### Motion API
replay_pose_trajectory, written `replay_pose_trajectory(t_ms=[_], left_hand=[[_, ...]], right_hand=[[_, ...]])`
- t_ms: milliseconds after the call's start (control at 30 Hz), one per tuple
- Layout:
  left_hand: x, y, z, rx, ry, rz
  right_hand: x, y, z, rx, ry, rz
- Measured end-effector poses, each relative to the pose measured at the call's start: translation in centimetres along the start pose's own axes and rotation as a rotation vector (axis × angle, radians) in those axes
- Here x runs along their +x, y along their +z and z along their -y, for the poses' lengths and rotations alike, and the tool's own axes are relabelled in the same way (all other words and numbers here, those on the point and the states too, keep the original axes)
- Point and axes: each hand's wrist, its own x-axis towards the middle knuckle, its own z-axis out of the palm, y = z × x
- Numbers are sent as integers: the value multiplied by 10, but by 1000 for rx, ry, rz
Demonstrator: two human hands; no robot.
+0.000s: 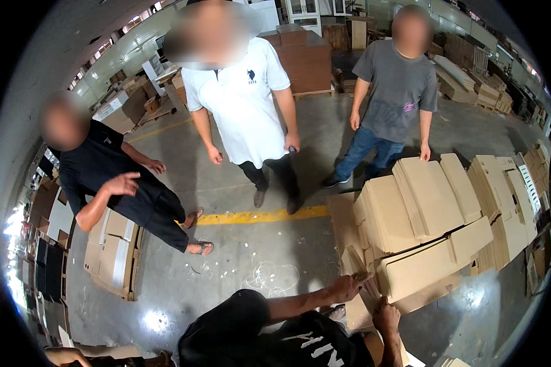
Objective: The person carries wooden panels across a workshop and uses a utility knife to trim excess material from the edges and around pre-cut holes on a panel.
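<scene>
My left hand (350, 287) reaches across from the lower middle, its fingers closed at the end of a bundle of narrow tan boards (354, 262). Lower and to the right, my right hand (386, 315) is closed at the near end of the same bundle, against the side of a larger stack. Just beyond both hands lie stacked flat tan panels (431, 260) with rounded corners. More piles of such panels (425, 199) rise behind them on a flat tan sheet (340, 223). My fingertips are partly hidden.
Three people stand across from me: one in black (116, 168), one in a white shirt (242, 104), one in grey (395, 85) touching the panels. A pallet of boards (110, 251) stands left. Loose strapping (272, 276) lies on the floor by a yellow line (257, 216).
</scene>
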Motion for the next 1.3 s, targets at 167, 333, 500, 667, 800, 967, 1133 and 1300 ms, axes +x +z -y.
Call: replay_pose_trajectory(t_ms=[167,333,500,667,800,967,1133,1300], left_hand=[[30,-25,0,-8,-78,-49],[41,-5,8,65,-129,-98],[43,5,0,-53,-204,-139],[42,-18,-23,-93,-356,1],[33,-5,-5,-129,-349,-61],[49,-16,4,-221,-328,-116],[69,-15,33,-169,-317,-153],[70,-33,48,-237,-377,-192]], right_hand=[[4,-3,-32,77,-39,-3],[18,-5,-52,66,-81,-36],[29,-11,-67,106,-175,-44],[46,-3,-82,187,-211,50],[52,-15,-69,160,-227,93],[73,1,-75,97,-179,109],[91,12,-79,62,-146,78],[106,21,-78,54,-179,108]])
